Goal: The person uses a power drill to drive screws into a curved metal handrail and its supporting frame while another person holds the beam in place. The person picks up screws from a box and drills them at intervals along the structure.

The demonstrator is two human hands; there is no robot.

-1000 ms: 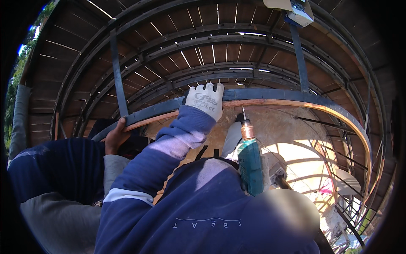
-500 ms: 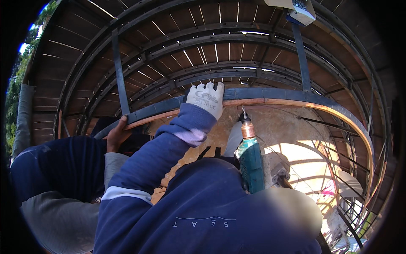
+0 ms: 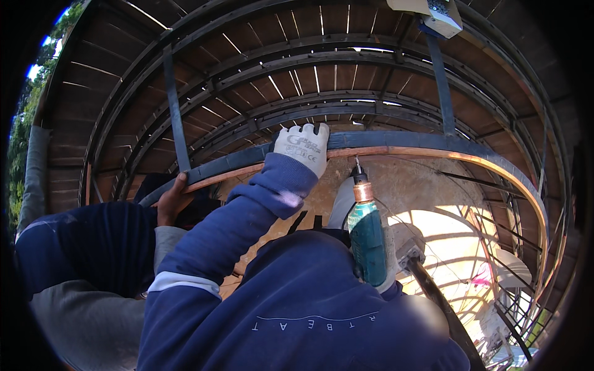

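My left hand (image 3: pixel 302 147), in a white work glove, is closed over the dark curved metal beam (image 3: pixel 383 138). Along the beam's near side runs a thin reddish-brown curved strip (image 3: pixel 421 150). A teal power drill (image 3: pixel 367 242) points away from me, its bit tip just short of the strip. Of my right hand (image 3: pixel 390 279), only a bit of pale glove shows beside the drill's body; it holds the drill, its fingers mostly hidden. At the left, a co-worker's bare hand (image 3: pixel 174 199) grips the beam and strip near an upright.
Two metal uprights (image 3: pixel 176 111) (image 3: pixel 440 86) rise from the beam. An open box of small metal fasteners (image 3: pixel 442 18) sits atop the right one. Curved slatted tiers (image 3: pixel 297 59) lie beyond. The co-worker (image 3: pixel 86 247) crouches at my left; a dark pole (image 3: pixel 436 297) slants at lower right.
The drill has shifted slightly, its rear end a little lower and to the right. My torso has moved, showing more of the pole. My left hand stays on the beam.
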